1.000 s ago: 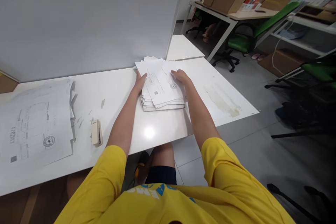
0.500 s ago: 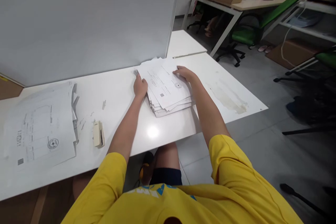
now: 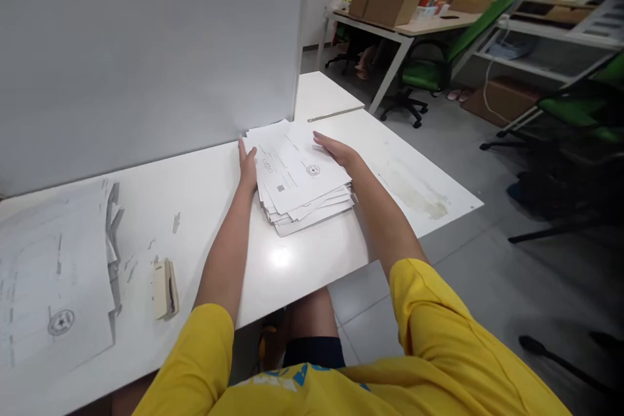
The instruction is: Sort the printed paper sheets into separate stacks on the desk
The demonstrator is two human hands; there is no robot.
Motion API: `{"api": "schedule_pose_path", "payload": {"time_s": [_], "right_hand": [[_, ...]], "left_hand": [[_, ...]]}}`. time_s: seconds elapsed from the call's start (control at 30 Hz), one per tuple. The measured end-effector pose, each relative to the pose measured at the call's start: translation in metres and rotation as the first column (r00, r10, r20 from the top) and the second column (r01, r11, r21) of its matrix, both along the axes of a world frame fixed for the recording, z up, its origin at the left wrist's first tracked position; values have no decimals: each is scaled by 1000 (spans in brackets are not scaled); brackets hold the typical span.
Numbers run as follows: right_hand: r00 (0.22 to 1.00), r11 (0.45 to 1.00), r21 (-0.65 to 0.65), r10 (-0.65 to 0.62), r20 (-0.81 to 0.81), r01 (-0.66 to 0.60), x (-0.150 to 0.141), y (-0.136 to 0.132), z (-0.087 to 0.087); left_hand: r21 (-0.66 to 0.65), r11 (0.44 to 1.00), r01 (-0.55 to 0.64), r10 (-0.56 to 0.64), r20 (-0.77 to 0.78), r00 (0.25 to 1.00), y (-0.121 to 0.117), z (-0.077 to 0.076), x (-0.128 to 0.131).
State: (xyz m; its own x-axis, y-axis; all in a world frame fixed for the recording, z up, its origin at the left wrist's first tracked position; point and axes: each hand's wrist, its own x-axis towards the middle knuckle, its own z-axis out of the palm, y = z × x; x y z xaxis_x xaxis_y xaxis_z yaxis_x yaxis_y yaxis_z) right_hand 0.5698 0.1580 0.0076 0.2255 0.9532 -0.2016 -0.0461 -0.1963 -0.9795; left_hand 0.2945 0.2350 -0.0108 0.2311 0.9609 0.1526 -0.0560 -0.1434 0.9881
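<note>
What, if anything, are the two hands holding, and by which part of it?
A stack of papers lies between them, the left hand at its left edge, the right hand at its right; whether either actually grips it cannot be told.

Uneven-edged stack of printed white sheets (image 3: 299, 205), lying on desk (image 3: 209, 198). Top sheet (image 3: 295, 153): round star stamp (image 3: 312, 170), small square code (image 3: 280, 188).

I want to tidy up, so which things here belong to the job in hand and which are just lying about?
Likely job in hand:
stamped paper stack, between left hand and right hand

Lying about:
second paper stack, perhaps related
cream stapler-like object
cardboard boxes
</note>
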Motion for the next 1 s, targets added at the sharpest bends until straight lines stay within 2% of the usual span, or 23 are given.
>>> {"api": "schedule_pose_path", "payload": {"time_s": [0.1, 0.2, 0.27, 0.33, 0.4, 0.47, 0.53, 0.6, 0.73, 0.9, 1.0], "right_hand": [[994, 997, -71, 40, 100, -33, -2, 2, 1], [985, 990, -116, 91, 145, -75, -3, 1, 1], [989, 997, -48, 58, 135, -52, -2, -6, -1], [995, 997, 82, -21, 98, 13, 2, -20, -4], [994, 976, 200, -95, 50, 83, 4, -39, -6], [996, 968, 236, -93, 15, 87, 1, -57, -7], [999, 977, 209, -49, -14, 51, -7, -70, -8], [999, 982, 186, -26, -38, 33, -16, -79, -7], [999, 979, 200, -47, 9, 44, -26, -86, -6], [993, 986, 160, 32, 112, -49, -24, -84, -9], [989, 986, 155, 40, 139, -61, -19, -82, -7]], "left_hand": [[-19, 999, 33, -31, 111, 993, 1, 0, 0], [-38, 998, -47, 51, 134, 990, 3, 0, 0], [-45, 986, -163, 167, 116, 979, -2, 1, -3], [-46, 962, -268, 272, 87, 959, -16, 1, -9], [-65, 953, -294, 298, 62, 952, -36, 1, -18], [-71, 975, -210, 213, 46, 976, -59, 1, -25], [-23, 998, -52, 53, 34, 998, -78, 0, -29], [15, 999, 39, -39, 28, 999, -90, 0, -28], [32, 999, 36, -37, 16, 999, -99, 2, -22], [95, 992, 84, -82, -22, 996, -97, 1, -22], [69, 993, 93, -87, -80, 993, -100, 10, -22]]}}
